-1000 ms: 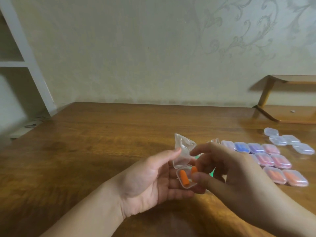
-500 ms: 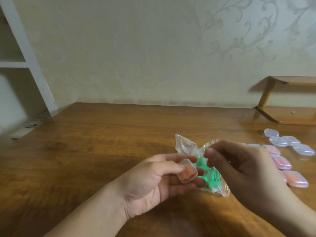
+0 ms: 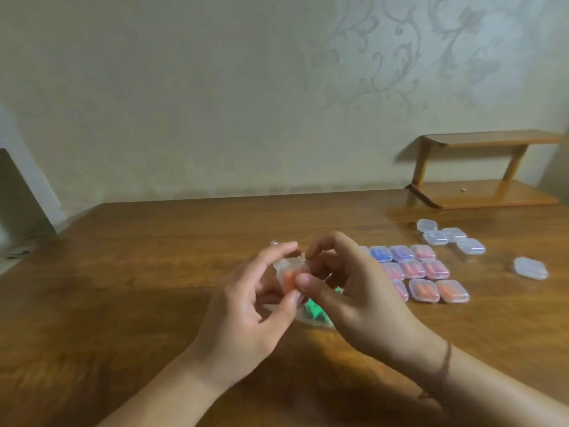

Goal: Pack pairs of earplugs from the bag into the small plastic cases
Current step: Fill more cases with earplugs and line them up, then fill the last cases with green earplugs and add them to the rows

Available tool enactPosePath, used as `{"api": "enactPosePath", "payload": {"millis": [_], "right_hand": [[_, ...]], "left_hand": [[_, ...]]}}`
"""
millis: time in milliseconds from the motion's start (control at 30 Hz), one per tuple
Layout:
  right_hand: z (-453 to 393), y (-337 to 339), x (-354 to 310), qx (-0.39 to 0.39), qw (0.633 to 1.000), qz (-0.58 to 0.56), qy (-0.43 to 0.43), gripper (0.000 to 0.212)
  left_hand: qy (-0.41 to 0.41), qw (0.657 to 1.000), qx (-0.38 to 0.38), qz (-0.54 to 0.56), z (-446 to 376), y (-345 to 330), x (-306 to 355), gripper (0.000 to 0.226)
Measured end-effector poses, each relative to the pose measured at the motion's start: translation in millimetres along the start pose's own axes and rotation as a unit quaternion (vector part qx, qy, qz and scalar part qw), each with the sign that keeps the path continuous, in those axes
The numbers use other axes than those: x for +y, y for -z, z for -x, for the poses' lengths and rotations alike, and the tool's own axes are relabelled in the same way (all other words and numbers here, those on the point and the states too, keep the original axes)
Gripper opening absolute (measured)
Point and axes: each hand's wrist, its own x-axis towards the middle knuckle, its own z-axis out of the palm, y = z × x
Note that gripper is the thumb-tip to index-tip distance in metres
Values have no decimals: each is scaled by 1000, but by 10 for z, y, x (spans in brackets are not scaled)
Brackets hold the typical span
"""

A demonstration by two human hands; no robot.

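At frame centre, my left hand (image 3: 243, 315) and right hand (image 3: 354, 300) both pinch a case (image 3: 289, 274) of orange earplugs above the bag (image 3: 317, 315) on the bench (image 3: 154, 272).

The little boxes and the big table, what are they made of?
The little boxes look like clear, slightly frosted plastic: the colored earplugs show through their lids, and the empty boxes look milky white. The table looks like brown wood with a glossy finish: grain streaks run across it and light shines off it. It could be a veneer.

filled cases (image 3: 425, 274) right of hands | bag (image 3: 317, 315) seemingly beneath hands
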Motion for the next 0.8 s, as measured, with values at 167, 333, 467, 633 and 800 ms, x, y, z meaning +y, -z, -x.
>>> {"api": "enactPosePath", "payload": {"millis": [167, 333, 467, 633, 800], "right_hand": [[-42, 196, -42, -5, 1000, -19, -6, 19], [-162, 870, 1, 96, 988, 118, 11, 27], [-224, 1407, 379, 306, 950, 32, -60, 23], [-213, 1567, 779, 329, 931, 52, -150, 24], [-162, 1811, 711, 299, 932, 131, -154, 22]], "left_hand": [[-146, 964, 51, -216, -163, -76, 95, 38], [-42, 970, -17, -238, -306, -340, 345, 50], [-61, 942, -136, -302, -500, -776, 430, 48], [-9, 893, -221, -392, -614, -1157, 298, 39], [-45, 930, -172, -321, -703, -1365, 321, 34]]}}
